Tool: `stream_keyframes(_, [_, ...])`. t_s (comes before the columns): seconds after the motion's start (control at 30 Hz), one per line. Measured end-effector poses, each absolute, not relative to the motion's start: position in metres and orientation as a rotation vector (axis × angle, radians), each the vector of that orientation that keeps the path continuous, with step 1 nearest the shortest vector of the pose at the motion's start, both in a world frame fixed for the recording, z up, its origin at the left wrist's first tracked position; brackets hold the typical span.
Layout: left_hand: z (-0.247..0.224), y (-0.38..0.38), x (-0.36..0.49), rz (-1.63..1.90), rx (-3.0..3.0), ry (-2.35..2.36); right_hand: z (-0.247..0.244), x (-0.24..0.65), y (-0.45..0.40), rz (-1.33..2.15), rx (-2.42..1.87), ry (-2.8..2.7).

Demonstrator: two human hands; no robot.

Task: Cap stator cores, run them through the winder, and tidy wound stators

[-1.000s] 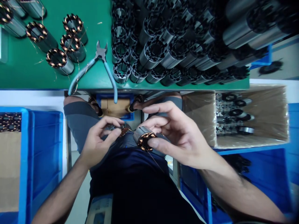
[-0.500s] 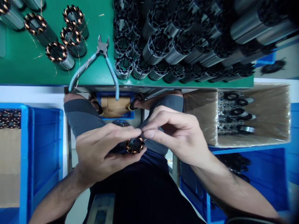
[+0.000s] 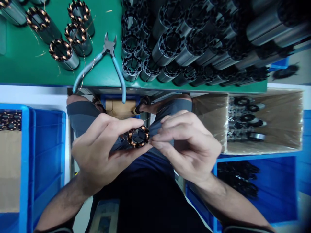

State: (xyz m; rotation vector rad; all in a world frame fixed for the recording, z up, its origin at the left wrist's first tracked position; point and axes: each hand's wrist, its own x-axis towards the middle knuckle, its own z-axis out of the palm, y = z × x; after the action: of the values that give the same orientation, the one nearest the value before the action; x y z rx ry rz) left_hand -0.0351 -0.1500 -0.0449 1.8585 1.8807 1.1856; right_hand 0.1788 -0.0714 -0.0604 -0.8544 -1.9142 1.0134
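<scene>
My left hand [image 3: 104, 149] holds a motor stator [image 3: 138, 137] wound with copper wire, thumb and fingers on opposite sides of it. The stator's ring of copper coils and black slots faces up toward me, above my lap. Close at its right side is my right hand [image 3: 187, 145], thumb and forefinger pinched together by the rim. What sits between those fingertips is too small to make out. A thin wire end sticks out near the left forefinger.
On the green table [image 3: 102, 19] lie open diagonal cutters [image 3: 109, 48] beside several wound stators [image 3: 60, 51]. Rows of unwound stators [image 3: 167, 45] stand to the right. A lined carton [image 3: 209, 123] with metal cores sits right, above a blue crate [image 3: 277, 191]; another blue crate [image 3: 48, 145] stands left.
The stator has moved slightly up and left in view, and its coil ring now shows more fully. My right hand's fingertips have shifted from its upper edge to its right side.
</scene>
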Motion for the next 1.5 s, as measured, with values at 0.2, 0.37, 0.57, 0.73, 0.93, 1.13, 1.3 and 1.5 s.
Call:
stream_keyframes(0.2, [-0.054,-0.142,-0.027,1.241,1.836,1.598,-0.059,0.179,-0.069,1.128,-0.936,-1.826])
stream_keyframes(0.37, [-0.057,-0.138,-0.024,1.364,1.851,1.582,-0.054,0.164,-0.08,1.535,-0.989,-1.51])
stream_keyframes(0.57, [-0.055,-0.136,-0.024,1.356,1.858,1.592,-0.057,0.161,-0.087,1.893,-0.993,-1.215])
stream_keyframes(0.73, [-0.059,-0.135,-0.024,1.342,1.988,1.702,-0.058,0.155,-0.089,1.989,-1.033,-1.0])
stream_keyframes(0.93, [-0.074,-0.132,-0.027,1.341,2.233,1.793,-0.066,0.152,-0.095,1.973,-0.998,-0.963])
stream_keyframes(1.13, [-0.071,-0.138,-0.028,1.26,2.258,1.746,-0.067,0.158,-0.088,1.968,-0.929,-1.088])
stream_keyframes(1.3, [-0.058,-0.136,-0.034,1.141,1.702,1.491,-0.05,0.173,-0.054,1.533,-0.819,-1.781])
stream_keyframes(1.5, [-0.08,-0.143,-0.04,0.773,0.991,1.069,-0.033,0.197,-0.037,1.461,-0.698,-2.273])
